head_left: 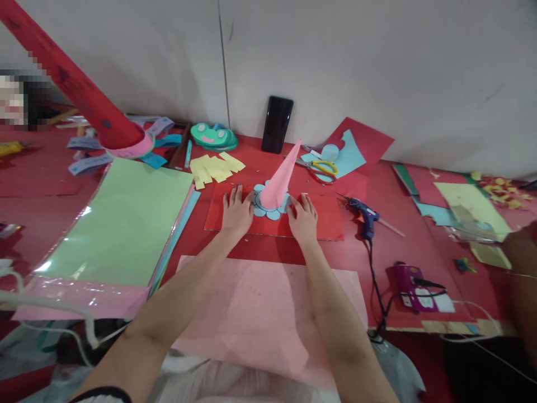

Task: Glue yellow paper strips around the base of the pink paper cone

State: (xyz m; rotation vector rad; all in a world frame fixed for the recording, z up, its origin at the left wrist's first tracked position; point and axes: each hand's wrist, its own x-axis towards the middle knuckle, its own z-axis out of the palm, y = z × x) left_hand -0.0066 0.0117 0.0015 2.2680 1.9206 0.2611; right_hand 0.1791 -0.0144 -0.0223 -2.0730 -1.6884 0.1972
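Note:
A pink paper cone (pixel 277 182) rises from a blue scalloped paper flower (pixel 273 214), its tip leaning to the right. Both rest on a red sheet (pixel 327 221) on the table. On the flower's left edge lies my left hand (pixel 238 211), fingers stretched out and apart. My right hand (pixel 304 217) is at the flower's right edge, its fingers bent but spread, touching the petals and the red sheet. Neither hand grips the cone. A large pink sheet (pixel 268 313) lies under my forearms.
To the right are a glue gun (pixel 366 215) with a cable, yellow-handled scissors (pixel 323 168) and a purple power strip (pixel 413 288). A phone (pixel 277 124) leans on the wall. Packed green paper (pixel 126 224), yellow strips (pixel 213 168) and a red paper tube (pixel 84 84) are left. Another person's arm (pixel 522 280) shows at right.

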